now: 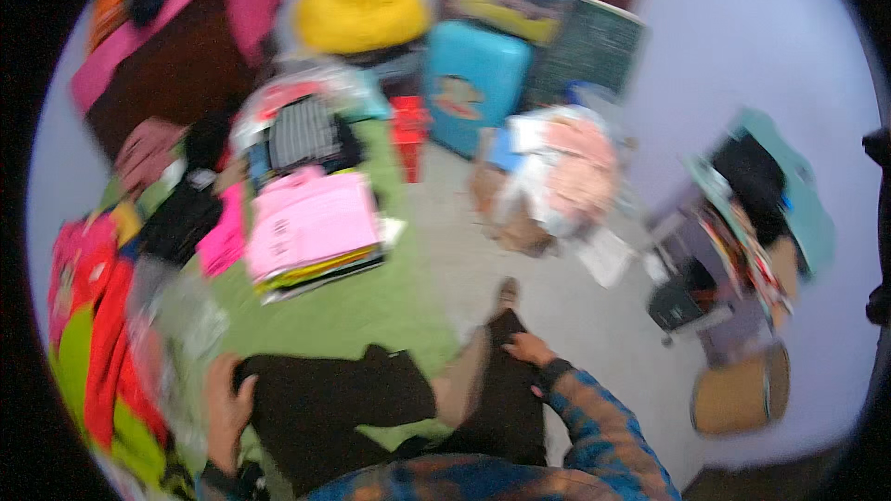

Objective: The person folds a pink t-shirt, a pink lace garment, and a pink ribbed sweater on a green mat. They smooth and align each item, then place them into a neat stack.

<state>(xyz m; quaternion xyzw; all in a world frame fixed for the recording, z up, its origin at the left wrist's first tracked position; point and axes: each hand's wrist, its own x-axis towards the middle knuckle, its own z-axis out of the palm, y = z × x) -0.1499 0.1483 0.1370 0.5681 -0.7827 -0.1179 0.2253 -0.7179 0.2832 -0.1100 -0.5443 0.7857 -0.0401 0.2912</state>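
Note:
A dark brown-black piece of clothing [334, 404] spreads over the green bed cover in front of me, and motion blur softens its outline. My left hand [227, 404] is at its left edge, thumb and fingers curled around the cloth. Farther right, my right hand [531, 349] closes on dark cloth [506, 385] that runs down toward a foot [508, 293]. Whether this cloth belongs to the same garment or to worn trousers, I cannot tell. Beyond my hands lies a folded stack of clothes [316, 227], pink on top with yellow and dark layers beneath.
Red and lime clothes [107, 343] and clear plastic [186, 315] lie on the left. Behind the stack is a striped folded garment [304, 133]. Farther off stand a blue suitcase [475, 83], a heaped bag [557, 176] and a loaded chair [733, 223], with a brown stool [741, 394] nearby.

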